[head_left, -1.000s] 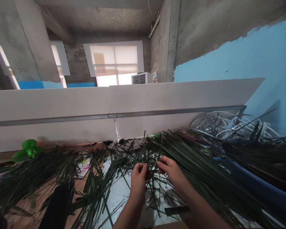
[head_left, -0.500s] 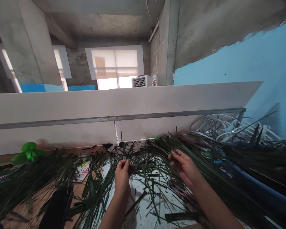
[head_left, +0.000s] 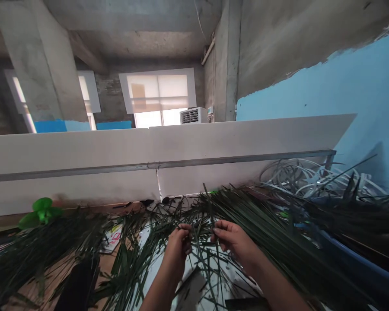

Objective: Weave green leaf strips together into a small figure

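My left hand (head_left: 179, 247) and my right hand (head_left: 231, 240) are raised close together over a workbench strewn with long dark green leaf strips (head_left: 262, 220). Both hands are closed in a pinch on thin green strips (head_left: 205, 224) that stick up between them. The left fingers curl round a strip near its end. The right thumb and fingers grip a strip just to the right of it. A thick fan of strips lies directly behind and right of my right hand.
A white partition board (head_left: 116, 160) with a metal rail runs across the back of the bench. A bright green plastic leaf piece (head_left: 40, 209) sits at the left. White curved strips (head_left: 304, 177) pile at the right, above a dark blue bin (head_left: 353, 255). A black object (head_left: 79, 280) lies lower left.
My hands were together, spread apart half a second ago, and have come back together over the strips. The view has tilted slightly.
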Demonstrator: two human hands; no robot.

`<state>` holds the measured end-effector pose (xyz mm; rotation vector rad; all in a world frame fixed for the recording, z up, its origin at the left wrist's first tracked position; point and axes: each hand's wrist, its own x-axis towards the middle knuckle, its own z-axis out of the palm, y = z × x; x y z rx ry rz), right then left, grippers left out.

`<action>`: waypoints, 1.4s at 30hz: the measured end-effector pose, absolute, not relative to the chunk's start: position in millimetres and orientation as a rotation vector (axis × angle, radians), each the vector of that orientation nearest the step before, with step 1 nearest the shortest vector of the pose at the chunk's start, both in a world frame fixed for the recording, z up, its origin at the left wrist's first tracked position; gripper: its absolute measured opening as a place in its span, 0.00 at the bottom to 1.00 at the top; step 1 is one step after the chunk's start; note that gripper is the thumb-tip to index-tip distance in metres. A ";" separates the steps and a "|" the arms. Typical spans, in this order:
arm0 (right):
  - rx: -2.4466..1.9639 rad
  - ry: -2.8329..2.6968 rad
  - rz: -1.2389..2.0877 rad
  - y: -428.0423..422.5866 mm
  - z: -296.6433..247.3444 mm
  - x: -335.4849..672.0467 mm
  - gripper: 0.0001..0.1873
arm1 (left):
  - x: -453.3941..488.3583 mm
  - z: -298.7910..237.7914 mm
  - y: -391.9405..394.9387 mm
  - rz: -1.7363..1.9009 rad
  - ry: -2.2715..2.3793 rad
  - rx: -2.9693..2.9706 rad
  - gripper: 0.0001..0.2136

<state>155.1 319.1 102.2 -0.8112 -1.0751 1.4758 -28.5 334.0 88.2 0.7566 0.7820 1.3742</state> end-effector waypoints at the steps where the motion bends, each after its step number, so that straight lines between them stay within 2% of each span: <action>1: -0.817 -1.093 1.493 318.6 99.2 151.6 0.17 | -25.6 89.3 331.0 1.336 0.781 0.776 0.09; 6: -0.764 -1.099 1.617 312.6 92.7 139.0 0.16 | -21.2 92.8 321.2 1.173 0.703 0.898 0.20; 13: -0.670 -0.887 1.845 301.8 95.8 129.8 0.15 | -22.8 94.4 319.3 1.147 0.643 0.924 0.20; 22: -0.904 -1.282 1.423 308.7 98.7 138.9 0.17 | -24.1 99.2 320.8 1.192 0.816 1.025 0.22; 27: -1.002 -1.413 1.247 308.0 102.4 139.3 0.10 | -24.3 102.0 320.0 1.201 0.900 1.099 0.21; 32: -1.040 -1.396 1.217 307.3 103.4 136.9 0.06 | -23.0 103.0 320.0 1.200 0.936 1.154 0.19; 42: -1.032 -1.387 1.214 308.8 101.4 139.0 0.06 | -21.7 107.5 317.3 1.138 0.926 1.227 0.15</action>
